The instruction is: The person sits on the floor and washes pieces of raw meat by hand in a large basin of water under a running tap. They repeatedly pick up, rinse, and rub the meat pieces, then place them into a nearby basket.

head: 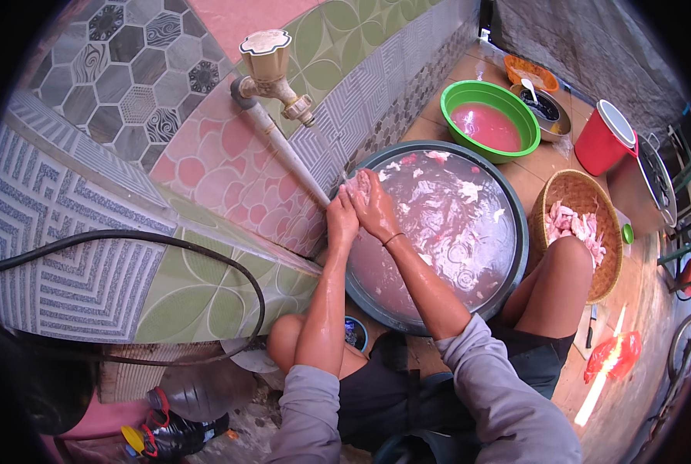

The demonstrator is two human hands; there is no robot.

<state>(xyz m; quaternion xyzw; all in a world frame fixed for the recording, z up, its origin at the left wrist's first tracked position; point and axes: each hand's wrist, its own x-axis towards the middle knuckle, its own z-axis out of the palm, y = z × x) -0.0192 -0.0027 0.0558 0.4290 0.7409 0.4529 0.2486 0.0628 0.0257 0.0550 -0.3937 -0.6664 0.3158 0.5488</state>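
Observation:
Under the thin stream from a tap (276, 75), my left hand (342, 216) and my right hand (375, 210) are together, closed around a wet pale pink piece of raw meat (358, 184). My fingers cover much of it. Both hands are over the left rim of a large dark round basin (522, 243). Cloudy pinkish water (438, 232) fills the basin, with whitish and a few reddish scraps floating in it. To the right, a woven bamboo basket (606, 278) holds several pale pink raw meat pieces (575, 226), partly hidden by my knee.
Behind the basin are a green basin (447, 110) of pink water, an orange basket (546, 75) and a red bucket (598, 145). A large metal pot (630, 191) stands right. Near my right knee lies a knife (591, 327). A black hose (206, 240) loops at left.

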